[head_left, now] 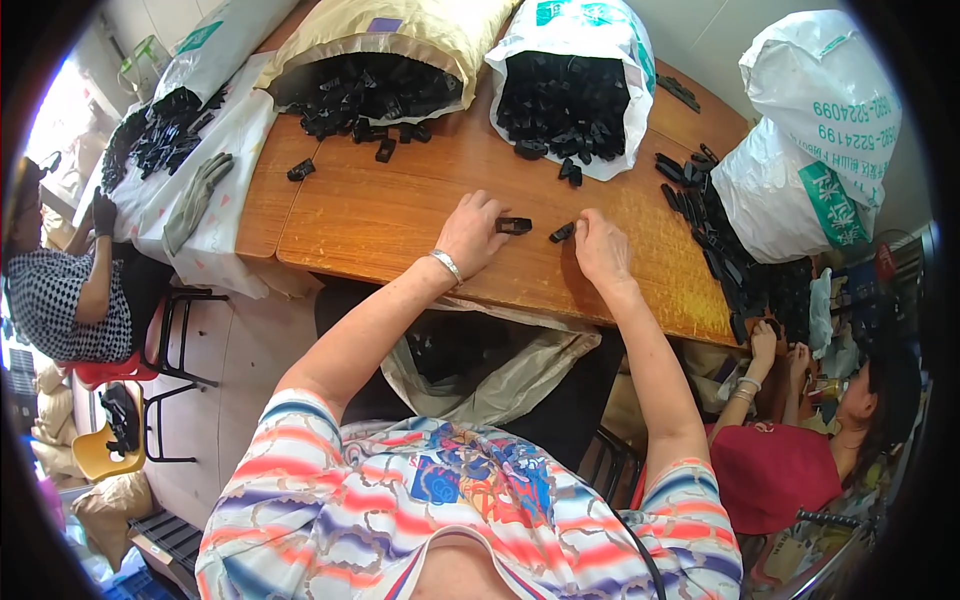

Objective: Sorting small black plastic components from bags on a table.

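Over the front part of the wooden table, my left hand (470, 234) grips a black plastic part (514, 226), a small box-like piece with an opening in it. A hand's width to the right, my right hand (603, 248) pinches a smaller dark piece (562, 233) at its fingertips. The two pieces are apart. Beyond them a tan sack (400, 40) and a white sack (640, 110) lie on their sides, mouths toward me, full of similar black parts. In my lap is an open pale bag (530, 385) with dark contents.
Loose black parts (300, 170) lie before the tan sack. At right, a long pile of black pieces (700, 225) lines the table edge beside another white sack (790, 190). A grey glove (195, 203) rests at left. One person (70, 300) sits left, another (775, 470) right.
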